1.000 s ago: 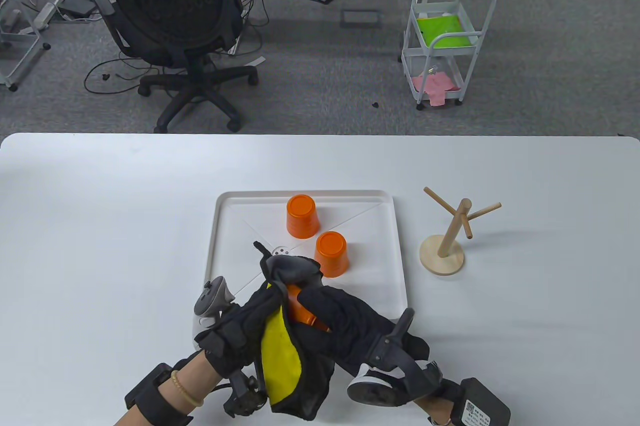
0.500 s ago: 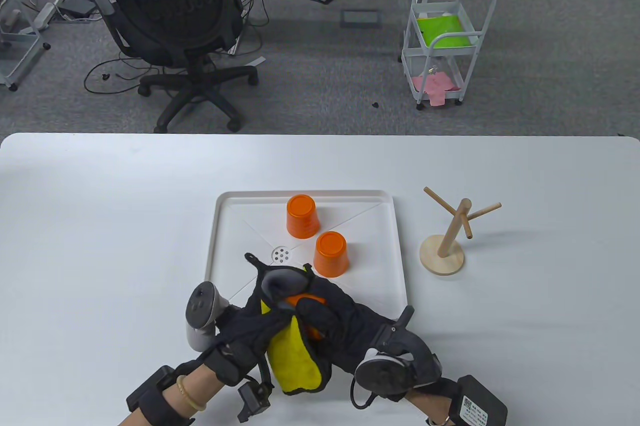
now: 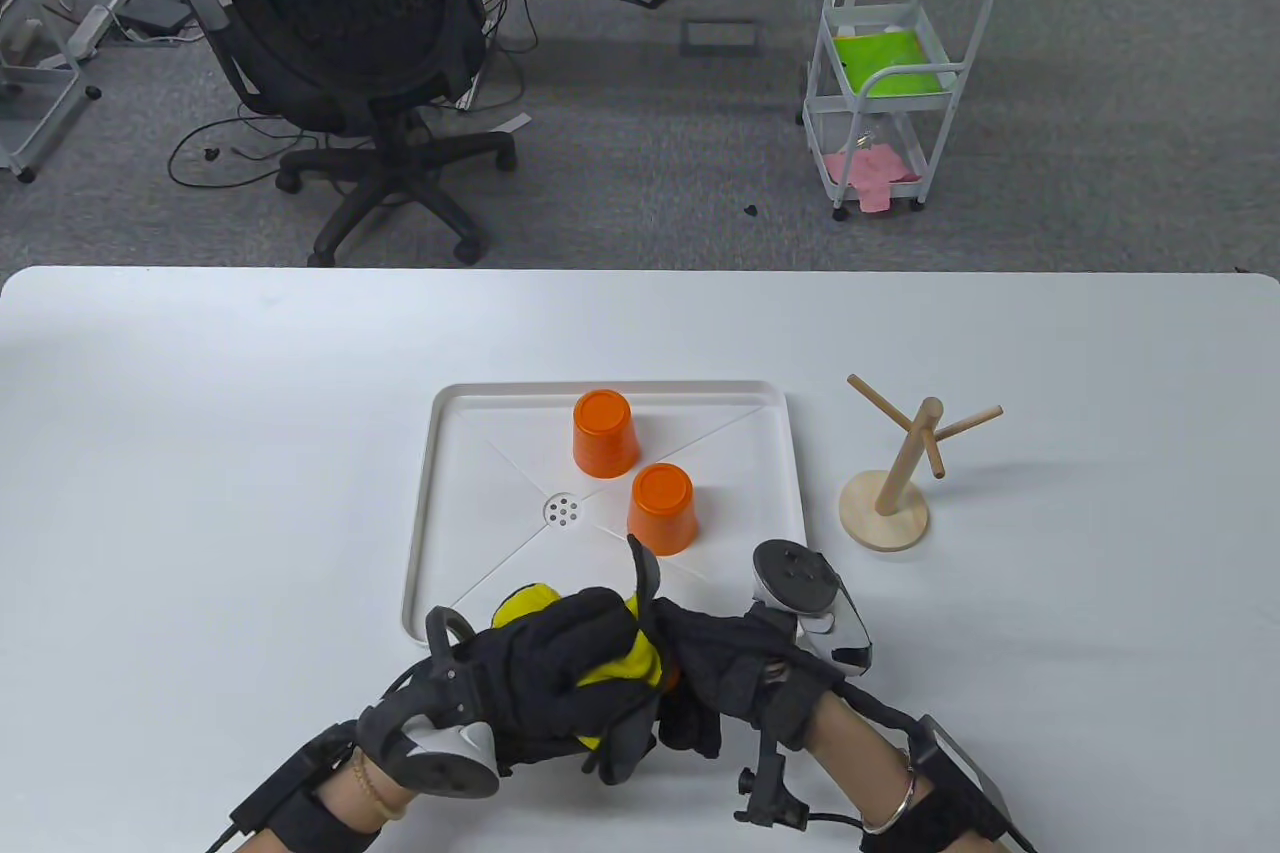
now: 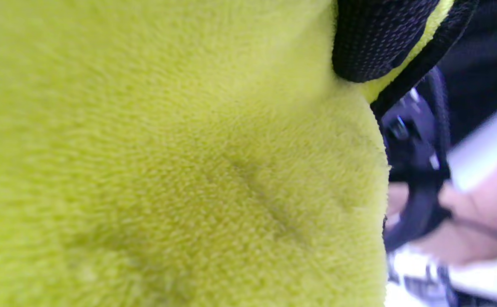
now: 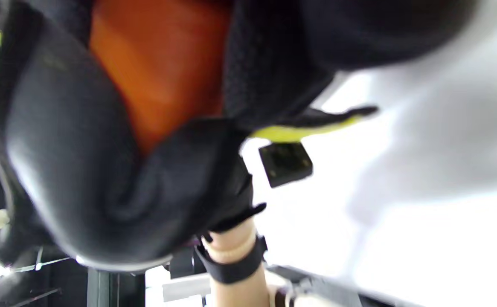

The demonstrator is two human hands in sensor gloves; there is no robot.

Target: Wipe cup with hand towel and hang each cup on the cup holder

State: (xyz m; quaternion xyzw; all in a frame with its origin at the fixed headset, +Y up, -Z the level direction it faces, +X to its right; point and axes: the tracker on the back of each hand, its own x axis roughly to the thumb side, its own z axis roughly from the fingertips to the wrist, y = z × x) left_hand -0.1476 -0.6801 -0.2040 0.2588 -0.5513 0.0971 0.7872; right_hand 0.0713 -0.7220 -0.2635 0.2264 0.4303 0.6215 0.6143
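Both gloved hands meet near the table's front edge, just below the white tray (image 3: 430, 453). My left hand (image 3: 560, 658) grips a yellow towel (image 3: 630, 658) bunched over an orange cup (image 5: 163, 72). In the table view only a sliver of that cup (image 3: 670, 678) shows. My right hand (image 3: 700, 668) wraps around the cup from the right. The towel (image 4: 167, 162) fills the left wrist view. Two more orange cups (image 3: 604, 433) (image 3: 662, 508) stand upside down in the tray. The wooden cup holder (image 3: 890, 483) stands right of the tray with bare pegs.
A drain (image 3: 564, 511) marks the tray's middle. Beyond the table's far edge are a black office chair (image 3: 340, 43) and a white cart (image 3: 885, 83) on grey carpet.
Both hands have rolled over and drawn toward the front edge. The towel now covers the cup from the left, and the trackers have swung to the outer sides.
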